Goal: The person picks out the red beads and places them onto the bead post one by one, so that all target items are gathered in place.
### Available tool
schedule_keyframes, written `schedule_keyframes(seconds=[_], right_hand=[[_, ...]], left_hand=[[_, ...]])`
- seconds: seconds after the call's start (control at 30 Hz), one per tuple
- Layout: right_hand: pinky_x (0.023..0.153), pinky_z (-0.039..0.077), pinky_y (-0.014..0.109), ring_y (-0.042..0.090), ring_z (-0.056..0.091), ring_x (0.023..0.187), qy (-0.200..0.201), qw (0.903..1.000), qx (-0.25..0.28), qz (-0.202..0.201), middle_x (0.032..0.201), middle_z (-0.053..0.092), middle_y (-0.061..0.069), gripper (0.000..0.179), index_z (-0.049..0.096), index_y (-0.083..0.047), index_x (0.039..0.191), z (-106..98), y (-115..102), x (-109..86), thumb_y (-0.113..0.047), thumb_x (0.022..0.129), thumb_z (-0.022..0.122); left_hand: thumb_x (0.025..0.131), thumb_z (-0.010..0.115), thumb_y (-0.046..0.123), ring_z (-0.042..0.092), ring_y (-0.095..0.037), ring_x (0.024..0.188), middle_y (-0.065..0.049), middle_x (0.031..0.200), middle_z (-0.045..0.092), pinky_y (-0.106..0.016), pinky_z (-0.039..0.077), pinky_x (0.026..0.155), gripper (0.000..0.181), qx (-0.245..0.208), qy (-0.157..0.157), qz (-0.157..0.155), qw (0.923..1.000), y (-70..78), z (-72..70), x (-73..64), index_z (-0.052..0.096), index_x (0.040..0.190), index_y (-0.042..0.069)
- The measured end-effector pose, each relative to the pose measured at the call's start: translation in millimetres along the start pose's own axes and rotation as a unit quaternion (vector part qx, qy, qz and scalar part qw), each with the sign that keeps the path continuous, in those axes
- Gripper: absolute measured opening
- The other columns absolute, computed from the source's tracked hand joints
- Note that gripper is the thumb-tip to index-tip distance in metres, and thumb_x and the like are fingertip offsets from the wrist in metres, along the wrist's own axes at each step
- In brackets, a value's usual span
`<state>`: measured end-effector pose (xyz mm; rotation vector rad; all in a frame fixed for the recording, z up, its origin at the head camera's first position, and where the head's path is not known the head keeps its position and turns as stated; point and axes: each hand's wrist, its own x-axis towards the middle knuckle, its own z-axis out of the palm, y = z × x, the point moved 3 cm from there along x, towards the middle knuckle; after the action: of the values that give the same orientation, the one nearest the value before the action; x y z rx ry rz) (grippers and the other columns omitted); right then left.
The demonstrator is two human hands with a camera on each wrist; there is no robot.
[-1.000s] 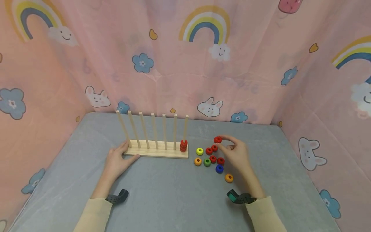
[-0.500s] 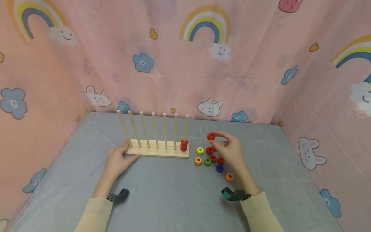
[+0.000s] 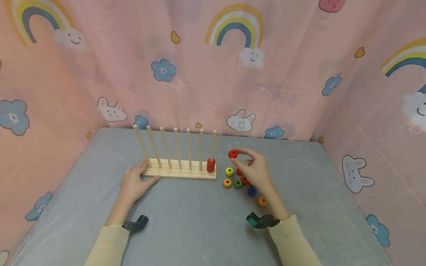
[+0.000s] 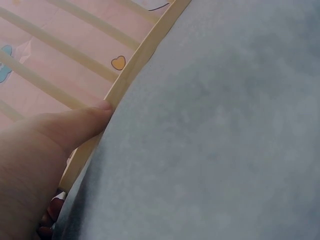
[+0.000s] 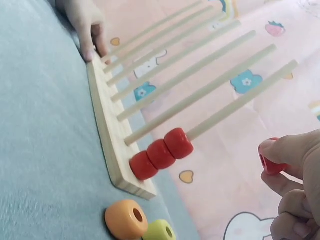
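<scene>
A wooden peg rack (image 3: 181, 173) has a flat base with several upright pegs. Red beads (image 5: 160, 155) are stacked three high on its rightmost peg. My left hand (image 3: 133, 186) holds the left end of the base, thumb along the front edge and fingers at the far side. Between thumb and forefinger, my right hand (image 3: 255, 170) pinches a red bead (image 3: 233, 154). It is raised above the table, to the right of the rightmost peg and apart from it. The held bead's hole shows in the right wrist view.
Loose beads lie right of the rack: a yellow one (image 3: 229, 171), a green one (image 3: 237, 184), a blue one (image 3: 252, 191), two orange ones, one of them (image 3: 227, 183) nearest the rack, and red ones partly hidden under my right hand. A pink patterned curtain (image 3: 199, 92) stands behind the grey table.
My right hand has moved left toward the rack and slightly up, carrying the red bead away from the loose beads. My left hand stays on the base.
</scene>
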<state>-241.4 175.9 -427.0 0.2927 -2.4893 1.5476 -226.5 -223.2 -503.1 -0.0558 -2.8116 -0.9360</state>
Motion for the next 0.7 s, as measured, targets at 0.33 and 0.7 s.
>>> schedule_keyframes(seconds=[0.33, 0.7], right_hand=[[0.04, 0.026, 0.024, 0.009, 0.029, 0.039, -0.003, 0.9997, 0.011, -0.022, 0.057, 0.043, 0.005, 0.037, 0.074, -0.011, 0.131, 16.8, -17.5, 1.7, -0.017, 0.095, 0.082], [0.042, 0.024, 0.025, 0.013, 0.029, 0.042, 0.012, 0.9985, 0.013, -0.051, 0.052, 0.036, 0.0, 0.035, 0.075, -0.009, 0.129, 19.7, -41.8, 11.0, -0.017, 0.095, 0.082]], left_hand=[[0.092, 0.084, 0.041, 0.053, -0.05, 0.12, -0.025, 0.16, 0.046, -0.057, 0.043, 0.096, 0.087, 0.004, 0.001, -0.001, 1.0, -2.3, 1.2, 0.6, 0.046, 0.157, -0.002], [0.092, 0.083, 0.043, 0.052, -0.051, 0.124, -0.025, 0.16, 0.046, -0.058, 0.043, 0.099, 0.088, 0.002, -0.006, -0.001, 1.0, 0.8, -1.2, -0.4, 0.045, 0.157, -0.003]])
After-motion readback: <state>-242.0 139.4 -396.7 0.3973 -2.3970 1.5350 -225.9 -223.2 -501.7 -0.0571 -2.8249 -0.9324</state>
